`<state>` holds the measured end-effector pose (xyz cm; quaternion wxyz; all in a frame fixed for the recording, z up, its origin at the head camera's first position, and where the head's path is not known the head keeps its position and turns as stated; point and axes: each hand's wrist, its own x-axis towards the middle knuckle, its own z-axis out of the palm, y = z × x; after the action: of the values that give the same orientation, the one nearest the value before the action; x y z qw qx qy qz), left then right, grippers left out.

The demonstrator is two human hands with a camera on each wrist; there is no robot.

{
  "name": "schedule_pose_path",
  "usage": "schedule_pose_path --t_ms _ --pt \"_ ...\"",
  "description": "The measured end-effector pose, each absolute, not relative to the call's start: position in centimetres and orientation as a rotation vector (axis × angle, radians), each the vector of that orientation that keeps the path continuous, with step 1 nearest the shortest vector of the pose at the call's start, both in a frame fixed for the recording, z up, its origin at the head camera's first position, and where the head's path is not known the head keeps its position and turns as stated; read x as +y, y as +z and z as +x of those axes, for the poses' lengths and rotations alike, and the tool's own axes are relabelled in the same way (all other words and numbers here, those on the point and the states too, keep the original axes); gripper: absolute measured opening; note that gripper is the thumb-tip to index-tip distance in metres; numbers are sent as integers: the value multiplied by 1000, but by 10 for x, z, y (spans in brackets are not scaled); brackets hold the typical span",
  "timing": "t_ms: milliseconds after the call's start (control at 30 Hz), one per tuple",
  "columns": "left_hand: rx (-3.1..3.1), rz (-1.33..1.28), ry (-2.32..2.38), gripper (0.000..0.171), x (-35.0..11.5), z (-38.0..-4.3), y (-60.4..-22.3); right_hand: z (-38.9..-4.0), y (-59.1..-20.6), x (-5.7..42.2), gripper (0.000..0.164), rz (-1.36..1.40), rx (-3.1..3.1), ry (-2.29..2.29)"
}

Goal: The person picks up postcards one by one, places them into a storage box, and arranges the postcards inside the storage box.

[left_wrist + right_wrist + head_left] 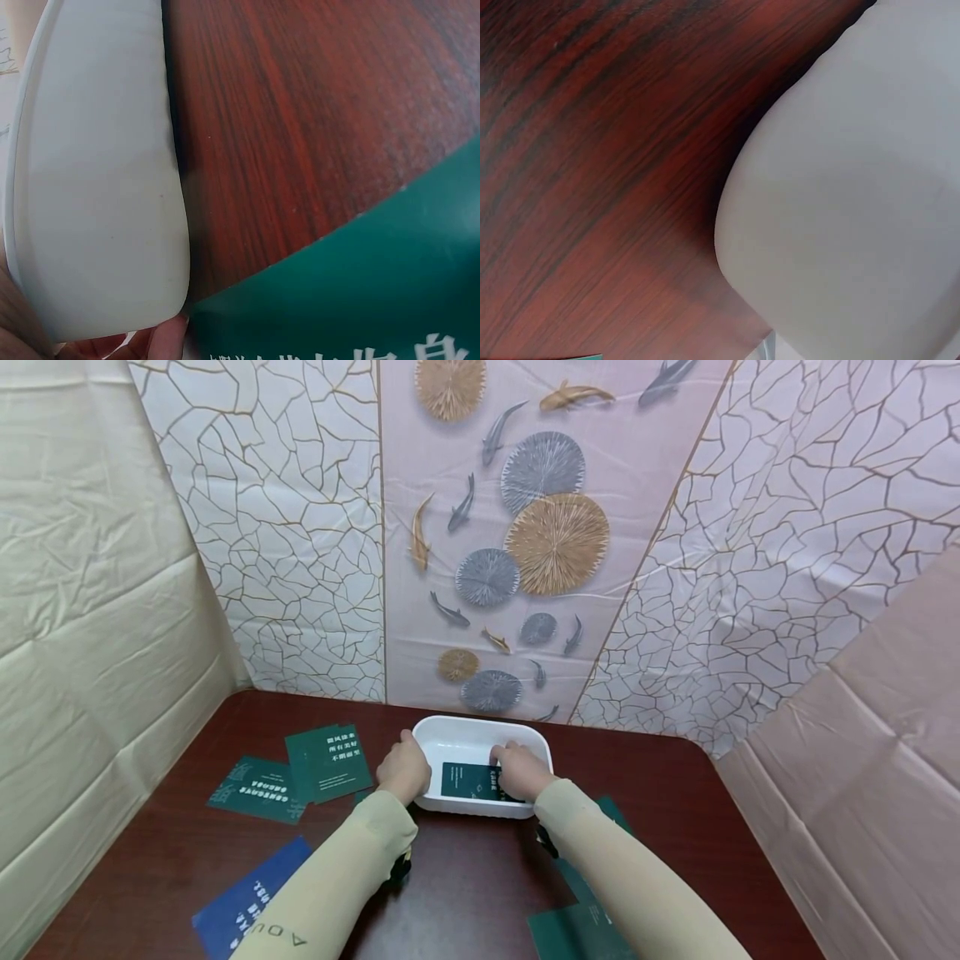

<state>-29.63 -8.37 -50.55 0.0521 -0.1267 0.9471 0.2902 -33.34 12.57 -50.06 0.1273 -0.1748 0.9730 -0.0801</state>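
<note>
A white plastic basin (480, 724) stands near the back of the table. My left hand (405, 770) grips its left end; in the left wrist view the fingers (169, 341) curl under the end of the basin wall (105, 165). Inside the basin lies a dark green printed card (461, 781). My right hand (522, 770) reaches over the right rim, its fingers bent down at the card's right part. Whether they pinch the card or only touch it cannot be made out. The right wrist view shows the basin's outer wall (847, 187), not the fingers.
On the dark red wooden table (465, 877), green cards (330, 768) overlap at left beside another green card (258, 789). A blue card (251, 893) lies nearer, partly under the left sleeve. More green cards (573, 931) lie partly beneath the right arm.
</note>
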Motion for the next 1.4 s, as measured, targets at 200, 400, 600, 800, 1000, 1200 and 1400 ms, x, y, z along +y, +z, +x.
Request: schedule_pose_path --t_ms 200,400,600,800,1000,1200,1400 --pt "2879 -390 876 70 -82 -296 -505 -331 -500 128 24 -523 2823 -237" --pt "2892 -383 870 70 -82 -297 -505 -326 -485 137 27 -560 2892 -327" --pt "2882 -390 863 71 -83 -297 -505 -314 -454 158 30 -523 2975 -475" --pt "2880 -381 859 73 -84 -298 -506 -294 -436 206 35 -497 2971 -599" --pt "2873 -375 862 74 -84 -298 -505 -268 -446 262 42 -425 2907 -563" --pt "2877 -389 866 69 -85 -299 -505 -250 -464 293 51 -295 2881 -523" --pt "2876 -373 869 68 -85 -299 -508 -249 -486 308 62 -99 2831 -595"
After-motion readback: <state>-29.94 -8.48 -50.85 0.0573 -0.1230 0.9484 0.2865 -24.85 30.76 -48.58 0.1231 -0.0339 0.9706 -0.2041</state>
